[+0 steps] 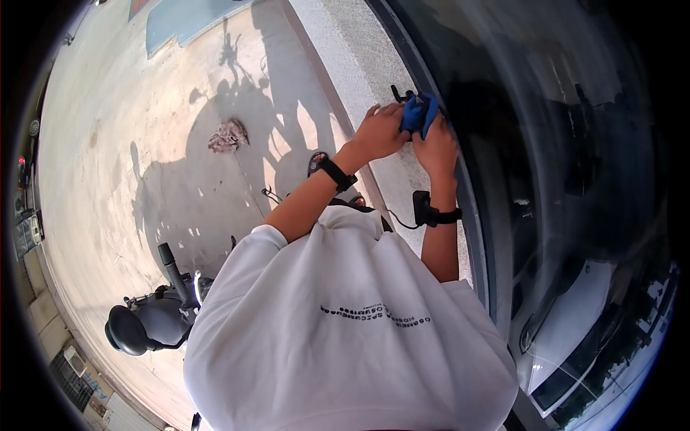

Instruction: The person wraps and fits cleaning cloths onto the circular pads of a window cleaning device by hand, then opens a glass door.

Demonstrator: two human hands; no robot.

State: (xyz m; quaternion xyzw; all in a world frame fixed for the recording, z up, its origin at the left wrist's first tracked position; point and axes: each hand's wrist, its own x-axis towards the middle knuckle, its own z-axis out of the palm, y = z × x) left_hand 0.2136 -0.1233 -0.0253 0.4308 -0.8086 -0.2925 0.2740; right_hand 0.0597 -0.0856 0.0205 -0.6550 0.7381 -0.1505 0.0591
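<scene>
A blue cloth (414,115) is bunched between my two hands, close to the dark glass pane. My left hand (381,131) has its fingers bent against the cloth's left side. On the other side, my right hand (436,147) grips the cloth, its fingers partly covered by the blue folds. A small black object (399,93) sticks out just beyond the cloth; what it is cannot be made out. Black straps with devices circle both wrists.
Dark reflective glass (568,158) in a dark frame rises along the right. A crumpled cloth (228,136) lies on the pavement at the left. Part of a parked two-wheeler, with its mirror (128,330), stands at the lower left. A pale ledge (366,65) runs beside the glass.
</scene>
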